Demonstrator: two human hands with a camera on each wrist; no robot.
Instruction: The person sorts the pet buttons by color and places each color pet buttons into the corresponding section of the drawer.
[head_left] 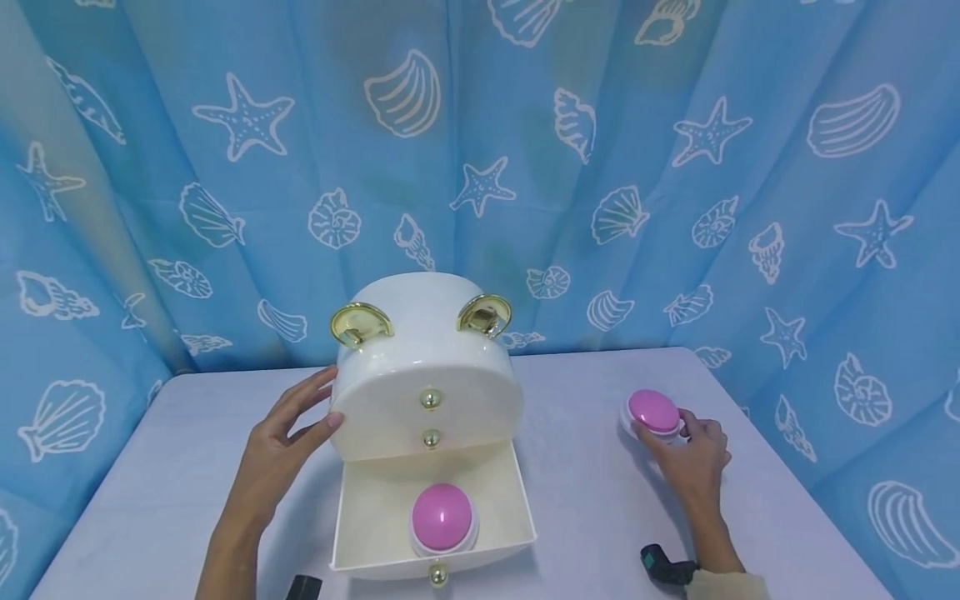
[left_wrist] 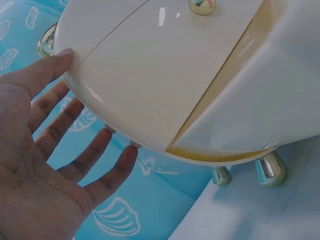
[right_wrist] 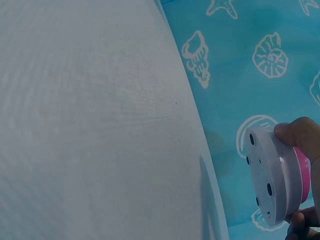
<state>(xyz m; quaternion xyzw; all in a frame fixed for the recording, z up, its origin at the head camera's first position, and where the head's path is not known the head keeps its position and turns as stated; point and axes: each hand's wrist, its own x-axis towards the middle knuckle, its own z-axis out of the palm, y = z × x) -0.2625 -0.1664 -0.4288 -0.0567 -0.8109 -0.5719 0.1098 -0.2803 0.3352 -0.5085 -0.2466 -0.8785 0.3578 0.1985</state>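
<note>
A white bear-shaped drawer box [head_left: 427, 367] with gold-rimmed ears stands on the table, its bottom drawer [head_left: 375, 500] pulled out. In that drawer lies a round pink-and-white push button [head_left: 442, 518]. My left hand [head_left: 281, 446] rests against the box's left side; the left wrist view shows thumb and fingers spread along the curved edge [left_wrist: 100, 102]. Off to the right, my right hand [head_left: 693, 458] grips a second pink-and-white push button [head_left: 654, 412] between thumb and fingers. Its white underside [right_wrist: 262, 175], with several dark holes, faces the right wrist camera.
Gold knobs [head_left: 431, 398] stick out from the box front and the drawer. A white cloth covers the table [head_left: 577, 500]. Behind hangs a blue curtain [head_left: 450, 167] printed with shells and starfish. Small gold feet [left_wrist: 271, 170] hold the box up.
</note>
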